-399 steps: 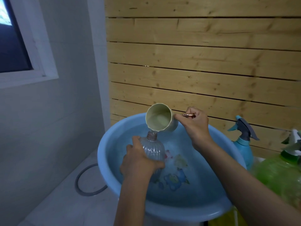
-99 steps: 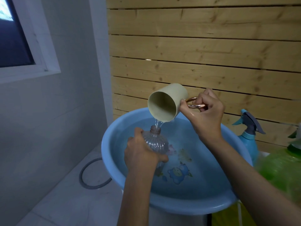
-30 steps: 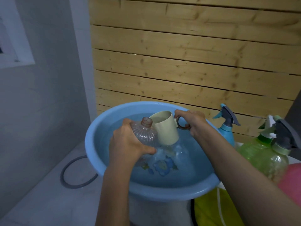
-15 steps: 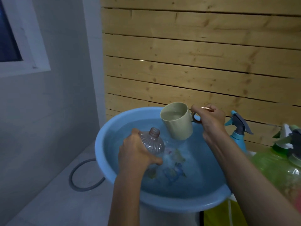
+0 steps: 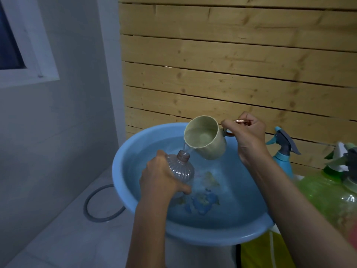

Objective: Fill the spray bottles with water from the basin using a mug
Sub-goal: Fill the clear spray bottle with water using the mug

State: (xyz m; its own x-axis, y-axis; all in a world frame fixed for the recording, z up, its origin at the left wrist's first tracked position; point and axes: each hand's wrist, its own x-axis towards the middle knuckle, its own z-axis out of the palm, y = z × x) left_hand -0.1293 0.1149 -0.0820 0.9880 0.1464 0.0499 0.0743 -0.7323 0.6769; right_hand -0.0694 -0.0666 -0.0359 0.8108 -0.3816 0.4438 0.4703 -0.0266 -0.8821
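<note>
A clear ribbed bottle (image 5: 180, 169) with no cap stands tilted inside the blue basin (image 5: 123, 175), which holds water. My left hand (image 5: 160, 178) grips the bottle's body. My right hand (image 5: 245, 136) holds the copper handle of a cream mug (image 5: 208, 140). The mug is tipped to the left above the bottle's neck, and a thin stream of water runs from its lip into the neck.
A blue spray bottle (image 5: 282, 157) with a grey trigger stands right of the basin. Green spray bottles (image 5: 328, 192) crowd the right edge. A wooden slat wall (image 5: 231, 64) rises behind. A grey hose ring (image 5: 100, 206) lies on the floor at the left.
The mug has come up out of the basin full, moved left over the bottle's neck and tipped, so water now pours. My left hand keeps its grip on the bottle.
</note>
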